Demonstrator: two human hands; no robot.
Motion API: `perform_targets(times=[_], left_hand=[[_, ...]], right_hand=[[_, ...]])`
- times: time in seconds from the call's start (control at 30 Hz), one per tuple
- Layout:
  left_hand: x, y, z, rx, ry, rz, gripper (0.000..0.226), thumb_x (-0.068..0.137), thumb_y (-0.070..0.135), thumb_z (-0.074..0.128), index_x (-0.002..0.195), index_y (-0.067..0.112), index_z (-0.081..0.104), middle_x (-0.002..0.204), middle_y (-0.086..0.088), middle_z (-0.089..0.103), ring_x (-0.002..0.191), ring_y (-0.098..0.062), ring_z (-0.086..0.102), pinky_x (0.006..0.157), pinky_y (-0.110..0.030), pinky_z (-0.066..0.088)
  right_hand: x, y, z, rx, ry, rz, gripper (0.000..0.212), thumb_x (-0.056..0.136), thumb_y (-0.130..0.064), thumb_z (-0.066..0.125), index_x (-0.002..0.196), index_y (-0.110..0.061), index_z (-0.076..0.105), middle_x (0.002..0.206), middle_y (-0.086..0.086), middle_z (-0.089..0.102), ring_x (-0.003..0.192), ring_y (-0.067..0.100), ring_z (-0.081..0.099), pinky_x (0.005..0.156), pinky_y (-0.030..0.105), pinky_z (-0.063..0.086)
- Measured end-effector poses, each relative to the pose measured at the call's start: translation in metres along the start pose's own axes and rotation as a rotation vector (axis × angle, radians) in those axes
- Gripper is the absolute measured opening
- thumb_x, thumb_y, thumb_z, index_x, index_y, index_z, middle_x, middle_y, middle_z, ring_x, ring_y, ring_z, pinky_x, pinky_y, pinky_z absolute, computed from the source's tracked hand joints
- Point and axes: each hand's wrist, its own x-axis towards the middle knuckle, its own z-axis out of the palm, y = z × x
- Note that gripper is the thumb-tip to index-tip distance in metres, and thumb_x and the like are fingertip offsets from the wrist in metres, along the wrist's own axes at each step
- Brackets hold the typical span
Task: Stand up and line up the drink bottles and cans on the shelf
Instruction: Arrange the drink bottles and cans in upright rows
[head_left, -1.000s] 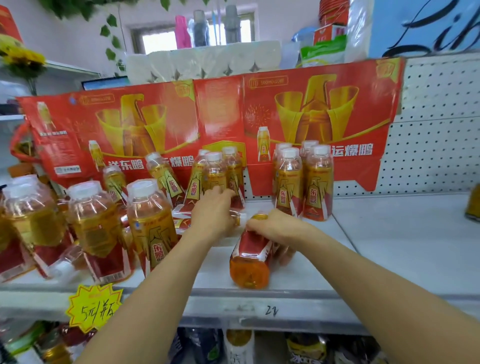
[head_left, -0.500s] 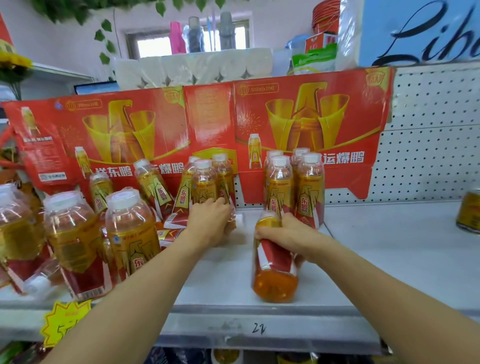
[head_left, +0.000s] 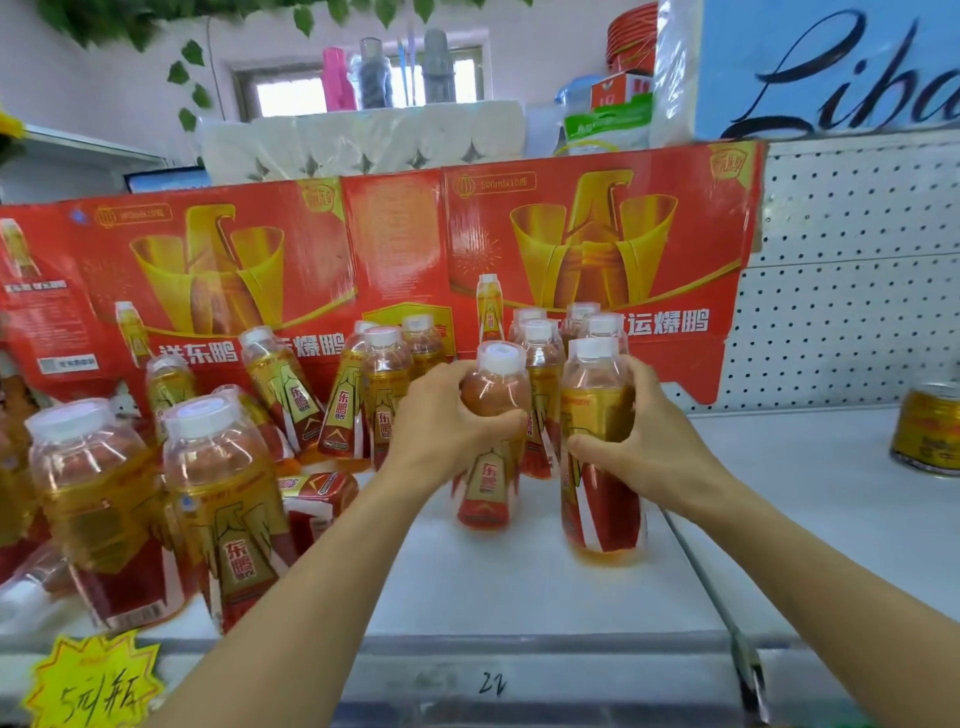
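My left hand (head_left: 447, 421) grips the shoulder of an upright amber drink bottle (head_left: 488, 483) with a white cap and red-gold label. My right hand (head_left: 644, 441) grips a second upright bottle (head_left: 600, 499) just to its right. Both stand on the white shelf (head_left: 519, 587), in front of a tight group of upright bottles (head_left: 545, 353). To the left, several bottles (head_left: 291, 384) lean at angles, one lies flat (head_left: 317, 499), and two large ones (head_left: 218, 499) stand near the front edge. A gold can (head_left: 927, 434) stands at the far right.
A red printed cardboard display (head_left: 405, 249) backs the bottles, with white pegboard (head_left: 857, 270) to its right. Toilet rolls (head_left: 363, 140) sit on top behind. A yellow price tag (head_left: 93, 686) hangs at the shelf's front left. Bare shelf surface lies between my right arm and the can.
The bottle in my right hand has gone from lying on its side to upright. My left hand has left the back bottles and lifted another bottle upright beside it.
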Motion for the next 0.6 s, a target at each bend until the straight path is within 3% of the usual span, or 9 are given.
perform_targets(times=[0.17,0.33,0.4,0.5,0.6], left_hand=[[0.002,0.007,0.018,-0.216,-0.046,-0.044,0.032,0.072,0.038,0.081,0.098,0.034,0.065,0.088,0.014,0.071,0.080,-0.001,0.068,0.073,-0.028,0.060],[0.008,0.009,0.025,-0.284,-0.049,-0.073,0.038,0.071,0.038,0.082,0.105,0.031,0.066,0.088,0.014,0.072,0.079,0.000,0.068,0.072,-0.028,0.061],[0.008,0.009,0.027,-0.291,-0.058,-0.077,0.042,0.072,0.040,0.081,0.109,0.031,0.065,0.090,0.014,0.071,0.081,0.000,0.067,0.073,-0.029,0.060],[0.005,0.005,0.025,-0.323,-0.111,-0.082,0.053,0.074,0.045,0.079,0.121,0.029,0.061,0.100,0.015,0.069,0.090,-0.001,0.066,0.074,-0.023,0.058],[0.006,-0.002,0.018,-0.289,-0.033,-0.052,0.062,0.080,0.053,0.071,0.134,0.027,0.053,0.119,0.016,0.060,0.106,0.000,0.057,0.086,-0.020,0.050]], right_hand=[[0.005,0.013,-0.004,0.042,0.056,-0.054,0.088,0.071,-0.028,0.081,0.139,-0.034,0.026,0.124,-0.008,0.054,0.107,0.013,0.059,0.092,0.038,0.053],[0.011,0.022,-0.004,0.057,0.099,-0.070,0.085,0.072,-0.024,0.082,0.135,-0.036,0.026,0.126,-0.007,0.050,0.109,0.013,0.057,0.092,0.038,0.053],[0.012,0.023,-0.005,0.039,0.084,-0.056,0.088,0.070,-0.030,0.082,0.136,-0.036,0.025,0.130,-0.006,0.048,0.112,0.013,0.055,0.093,0.039,0.052],[0.013,0.020,-0.010,-0.003,0.072,-0.021,0.094,0.061,-0.059,0.076,0.137,-0.036,0.027,0.132,-0.006,0.045,0.115,0.014,0.054,0.095,0.042,0.050],[0.022,0.004,-0.020,-0.037,0.218,-0.058,0.089,0.068,-0.072,0.060,0.141,-0.029,0.032,0.134,-0.001,0.044,0.119,0.017,0.050,0.098,0.045,0.047]])
